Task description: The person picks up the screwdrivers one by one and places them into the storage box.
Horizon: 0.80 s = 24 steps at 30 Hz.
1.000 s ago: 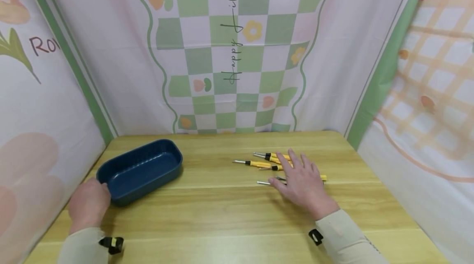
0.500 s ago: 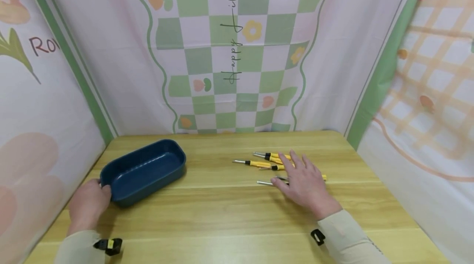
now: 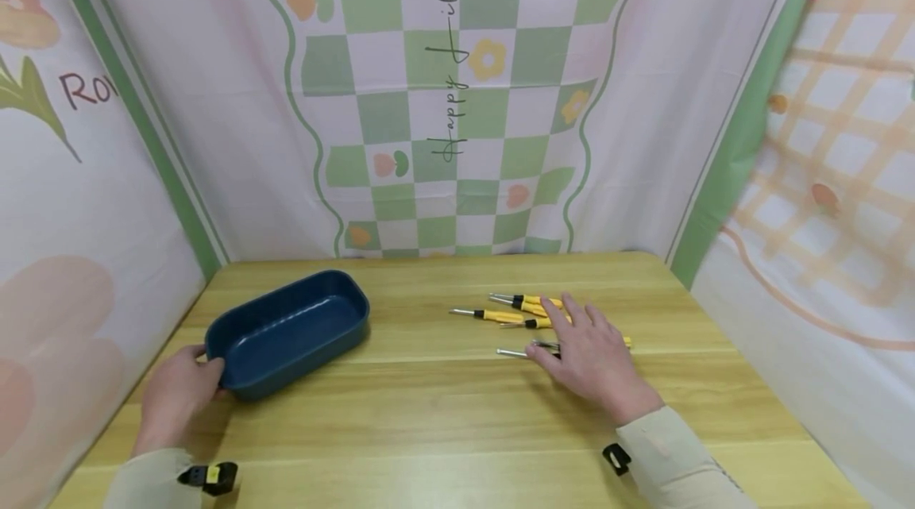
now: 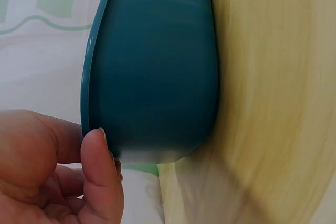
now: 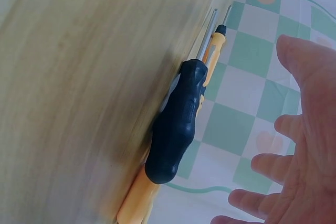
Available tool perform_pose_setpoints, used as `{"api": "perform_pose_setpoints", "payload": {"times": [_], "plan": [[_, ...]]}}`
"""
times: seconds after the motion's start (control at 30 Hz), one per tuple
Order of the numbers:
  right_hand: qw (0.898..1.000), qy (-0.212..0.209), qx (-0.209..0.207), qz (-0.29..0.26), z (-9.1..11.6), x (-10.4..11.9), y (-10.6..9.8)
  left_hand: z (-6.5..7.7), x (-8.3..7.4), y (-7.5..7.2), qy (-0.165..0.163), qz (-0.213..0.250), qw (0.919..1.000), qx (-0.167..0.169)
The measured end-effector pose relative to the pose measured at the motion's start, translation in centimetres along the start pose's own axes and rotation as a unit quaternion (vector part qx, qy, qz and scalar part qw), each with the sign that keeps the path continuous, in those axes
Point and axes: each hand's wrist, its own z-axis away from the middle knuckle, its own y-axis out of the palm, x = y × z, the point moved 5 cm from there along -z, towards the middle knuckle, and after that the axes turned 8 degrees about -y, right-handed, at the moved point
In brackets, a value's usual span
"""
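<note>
A dark blue rectangular bin (image 3: 314, 363) rests on the left part of the wooden table. My left hand (image 3: 179, 390) pinches its near-left end; in the left wrist view the thumb (image 4: 100, 174) lies against the bin's rim. On the right, several screwdrivers with yellow handles (image 3: 503, 317) lie loosely grouped. Over them hovers my right hand (image 3: 589, 358), fingers spread, covering some handles. From the right wrist, a black-handled screwdriver (image 5: 176, 121) shows beside yellow ones, apart from the fingers.
The wooden table (image 3: 429, 429) reaches back to a checkered curtain (image 3: 493, 112). Fabric walls stand close on the left and right sides. Black straps (image 3: 218, 479) are on both wrists.
The left hand has slid the bin a little to the right. My right hand has shifted slightly right and toward me; the screwdrivers have stayed in place.
</note>
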Motion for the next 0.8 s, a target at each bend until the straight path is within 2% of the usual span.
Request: {"api": "perform_pose_setpoints", "payload": {"times": [0.37,0.8], "plan": [[1.000,0.000,0.003,-0.001,0.1,0.1,-0.1,0.0,-0.2,0.9,0.006,0.040,0.9989,0.025],[1.000,-0.008,0.002,0.007,0.2,0.0,-0.1,0.7,-1.5,1.6,0.018,0.065,0.9974,0.024]]}}
